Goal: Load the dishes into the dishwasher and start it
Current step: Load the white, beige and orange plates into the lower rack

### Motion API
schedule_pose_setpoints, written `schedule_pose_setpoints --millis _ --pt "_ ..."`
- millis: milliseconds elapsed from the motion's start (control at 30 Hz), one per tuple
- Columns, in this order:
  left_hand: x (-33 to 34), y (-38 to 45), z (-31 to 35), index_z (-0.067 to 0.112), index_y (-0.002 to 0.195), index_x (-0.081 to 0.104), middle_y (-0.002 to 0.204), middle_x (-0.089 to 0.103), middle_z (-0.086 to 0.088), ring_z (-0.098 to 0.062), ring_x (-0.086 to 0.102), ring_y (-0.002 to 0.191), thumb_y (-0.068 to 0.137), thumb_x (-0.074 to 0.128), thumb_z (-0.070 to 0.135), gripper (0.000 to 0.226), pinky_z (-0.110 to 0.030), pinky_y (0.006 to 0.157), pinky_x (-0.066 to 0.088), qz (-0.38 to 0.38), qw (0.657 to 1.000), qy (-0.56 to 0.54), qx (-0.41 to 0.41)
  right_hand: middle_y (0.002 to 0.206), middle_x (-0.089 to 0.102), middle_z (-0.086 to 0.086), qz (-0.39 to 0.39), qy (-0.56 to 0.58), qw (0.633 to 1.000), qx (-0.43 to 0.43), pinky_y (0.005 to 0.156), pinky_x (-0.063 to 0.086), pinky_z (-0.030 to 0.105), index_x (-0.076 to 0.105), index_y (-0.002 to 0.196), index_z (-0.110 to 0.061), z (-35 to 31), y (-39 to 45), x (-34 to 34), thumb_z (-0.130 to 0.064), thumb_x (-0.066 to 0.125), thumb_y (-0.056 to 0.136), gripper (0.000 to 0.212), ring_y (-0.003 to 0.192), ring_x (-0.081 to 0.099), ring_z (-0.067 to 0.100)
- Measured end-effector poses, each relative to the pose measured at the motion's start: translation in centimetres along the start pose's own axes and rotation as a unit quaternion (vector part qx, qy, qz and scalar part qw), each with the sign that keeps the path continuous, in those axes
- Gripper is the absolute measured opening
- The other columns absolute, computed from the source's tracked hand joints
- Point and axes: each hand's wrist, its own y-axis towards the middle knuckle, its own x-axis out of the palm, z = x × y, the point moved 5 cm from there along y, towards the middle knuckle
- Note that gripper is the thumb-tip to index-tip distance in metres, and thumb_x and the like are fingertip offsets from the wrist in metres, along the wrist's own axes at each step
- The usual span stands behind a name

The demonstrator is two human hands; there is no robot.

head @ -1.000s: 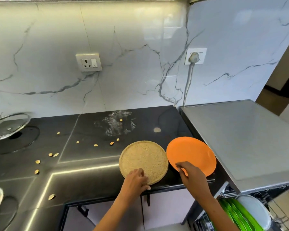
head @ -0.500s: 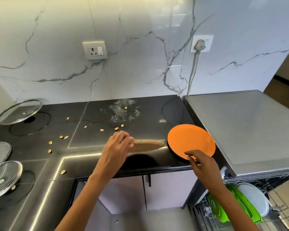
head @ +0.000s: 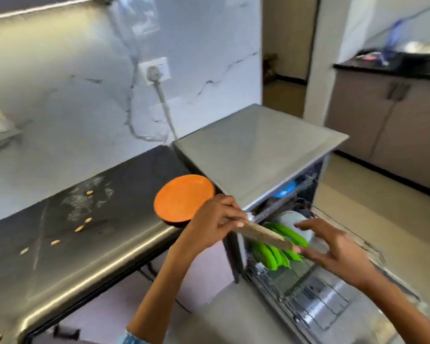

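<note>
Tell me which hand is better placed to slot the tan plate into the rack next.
Left. The left hand already grips the tan plate over the rack's green plates. The right hand is open at the plate's far edge, seemingly only steadying it.

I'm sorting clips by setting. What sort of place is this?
Most likely a home kitchen: a black countertop against a marble-look wall, an open dishwasher with green plates racked inside, and cabinets behind.

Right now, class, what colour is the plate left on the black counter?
Orange: the plate is plain bright orange, seen best, and only, in the head view.
</note>
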Motion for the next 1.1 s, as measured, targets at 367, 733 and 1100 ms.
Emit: schedule_pose_setpoints --millis 367,733,1100 --pt "21.2 13.9 6.1 0.019 0.094 0.076 0.09 0.06 0.017 -0.002 0.058 0.089 0.079 0.074 0.013 0.017 -0.018 0.082 0.045 -0.128 0.985 -0.1 0.063 0.112 0.062 -0.015 -0.011 -0.082 0.958 0.275 0.08 0.053 0.028 0.057 0.116 -0.031 15.9 -12.7 -2.8 -0.04 0.068 0.08 0.039 0.099 0.061 0.008" --pt "38.3 22.1 -4.1 0.019 0.116 0.067 0.106 0.065 0.006 -0.012 0.057 0.093 0.071 0.082 0.021 0.047 -0.034 0.084 0.047 -0.106 0.994 0.034 0.022 0.065 0.066 -0.011 0.151 -0.134 0.891 0.408 0.038 0.043 0.016 0.068 0.082 -0.021 33.1 -10.7 1.8 -0.002 0.08 0.067 0.027 0.045 0.058 0.005" --pt "61.7 23.1 -23.1 0.004 0.097 0.073 0.102 0.07 -0.014 -0.03 0.069 0.087 0.049 0.092 0.032 0.059 -0.047 0.073 0.057 -0.336 0.916 0.218 0.003 0.064 0.069 -0.002 0.172 -0.16 0.888 0.396 0.038 0.04 0.018 0.071 0.082 -0.017 54.2 -2.6 10.2 -0.003 0.082 0.064 0.025 0.045 0.061 0.017"
